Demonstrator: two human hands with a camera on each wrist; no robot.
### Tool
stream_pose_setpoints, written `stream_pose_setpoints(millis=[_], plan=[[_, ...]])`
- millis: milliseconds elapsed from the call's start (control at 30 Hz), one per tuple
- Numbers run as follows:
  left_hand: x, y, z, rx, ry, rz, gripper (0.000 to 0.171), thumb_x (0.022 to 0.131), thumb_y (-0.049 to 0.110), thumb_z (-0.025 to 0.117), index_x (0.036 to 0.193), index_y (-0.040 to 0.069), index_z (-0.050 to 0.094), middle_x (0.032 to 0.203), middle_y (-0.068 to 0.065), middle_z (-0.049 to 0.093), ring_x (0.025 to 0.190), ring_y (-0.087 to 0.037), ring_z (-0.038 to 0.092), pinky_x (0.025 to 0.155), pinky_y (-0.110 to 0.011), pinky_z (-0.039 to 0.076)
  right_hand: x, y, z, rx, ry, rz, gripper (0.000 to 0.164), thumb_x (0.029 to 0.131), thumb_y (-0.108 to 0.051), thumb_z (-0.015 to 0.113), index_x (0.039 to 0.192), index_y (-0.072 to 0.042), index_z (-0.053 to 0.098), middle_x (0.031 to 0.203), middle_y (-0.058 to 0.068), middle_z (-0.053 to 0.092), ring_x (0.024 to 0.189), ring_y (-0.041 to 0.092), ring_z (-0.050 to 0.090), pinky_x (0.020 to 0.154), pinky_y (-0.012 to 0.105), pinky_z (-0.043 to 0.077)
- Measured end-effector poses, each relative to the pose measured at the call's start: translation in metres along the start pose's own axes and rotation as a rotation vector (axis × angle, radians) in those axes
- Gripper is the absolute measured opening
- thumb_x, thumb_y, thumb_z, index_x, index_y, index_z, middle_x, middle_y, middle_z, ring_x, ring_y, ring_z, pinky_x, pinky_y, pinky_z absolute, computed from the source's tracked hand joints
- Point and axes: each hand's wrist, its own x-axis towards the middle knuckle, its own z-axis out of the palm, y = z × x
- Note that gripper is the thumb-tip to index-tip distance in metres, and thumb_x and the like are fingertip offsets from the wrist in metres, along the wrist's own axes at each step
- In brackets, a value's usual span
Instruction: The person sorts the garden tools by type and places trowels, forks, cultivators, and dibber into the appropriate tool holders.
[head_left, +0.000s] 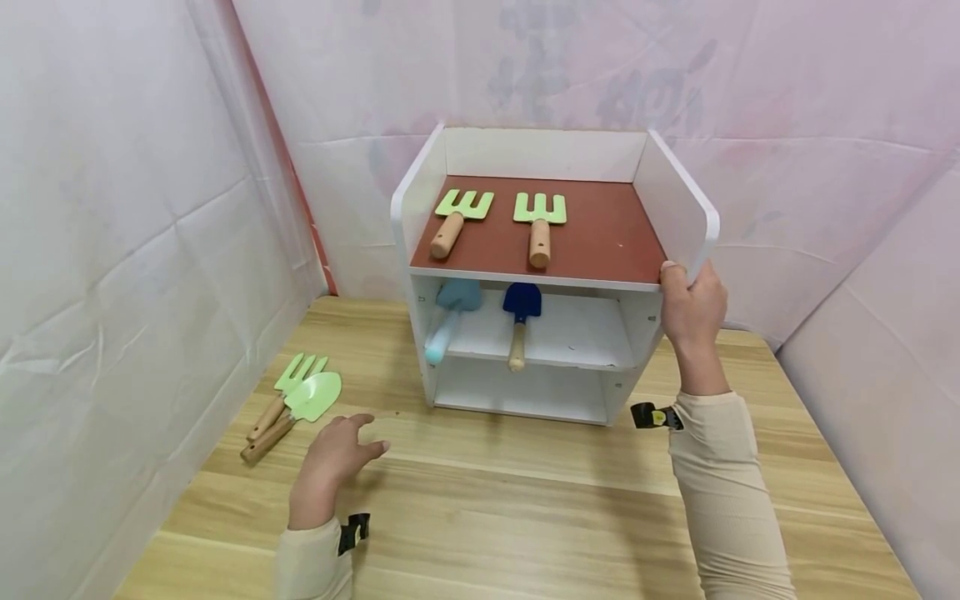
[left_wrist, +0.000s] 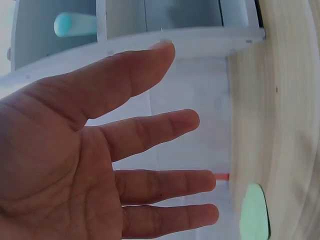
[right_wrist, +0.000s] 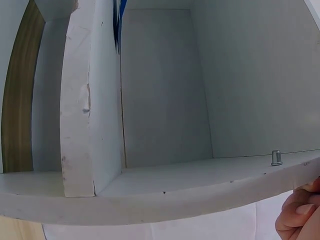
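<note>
My right hand (head_left: 693, 312) grips the right side panel of a small white shelf unit (head_left: 543, 154), at the front edge by the brown top board. In the right wrist view, its curled fingers (right_wrist: 299, 212) show at the panel's edge. My left hand (head_left: 336, 457) hovers over the table with thumb and fingers spread, holding nothing. Nearest to it, a light green trowel (head_left: 315, 396) lies partly over a green hand fork (head_left: 288, 379), both with wooden handles. The left wrist view shows the bare palm (left_wrist: 50, 155) and part of the green trowel blade (left_wrist: 254, 215).
Two green forks (head_left: 465, 204) (head_left: 540, 208) with wooden handles lie on the brown top. On the middle shelf are a light blue trowel (head_left: 459, 296) and a dark blue trowel (head_left: 522, 300), handles jutting forward. White sheets (head_left: 150, 250) enclose the wooden table (head_left: 487, 500).
</note>
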Motion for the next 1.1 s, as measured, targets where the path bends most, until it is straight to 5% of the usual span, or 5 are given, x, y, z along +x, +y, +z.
stream_pose_setpoints(millis=[733, 967, 1100], plan=[[-0.004, -0.054, -0.016, -0.025, 0.049, -0.119, 0.054, 0.087, 0.026, 0.062, 0.125, -0.011, 0.05, 0.124, -0.034, 0.047, 0.111, -0.053, 0.043, 0.084, -0.059, 0.039, -0.001, -0.009, -0.004, -0.07, -0.042, -0.027, 0.032, 0.087, -0.027, 0.04, 0.072, -0.001, 0.051, 0.082, 0.025, 0.061, 0.072, 0.037, 0.053, 0.056, 0.044, 0.035], [-0.006, -0.07, -0.021, 0.064, 0.081, -0.163, 0.059, 0.086, 0.031, 0.062, 0.126, -0.01, 0.048, 0.134, -0.031, 0.038, 0.114, -0.06, 0.034, 0.087, -0.075, 0.02, -0.001, -0.008, -0.006, -0.043, -0.036, 0.026, 0.03, 0.087, -0.028, 0.043, 0.072, -0.003, 0.052, 0.082, 0.023, 0.06, 0.073, 0.032, 0.052, 0.059, 0.041, 0.036], [-0.007, -0.081, -0.021, 0.01, 0.08, -0.21, 0.061, 0.088, 0.031, 0.06, 0.132, -0.008, 0.043, 0.136, -0.031, 0.035, 0.113, -0.061, 0.033, 0.084, -0.069, 0.032, -0.002, -0.008, -0.007, -0.033, -0.041, 0.037, 0.029, 0.087, -0.028, 0.044, 0.072, -0.004, 0.051, 0.081, 0.021, 0.059, 0.072, 0.028, 0.049, 0.058, 0.038, 0.035]])
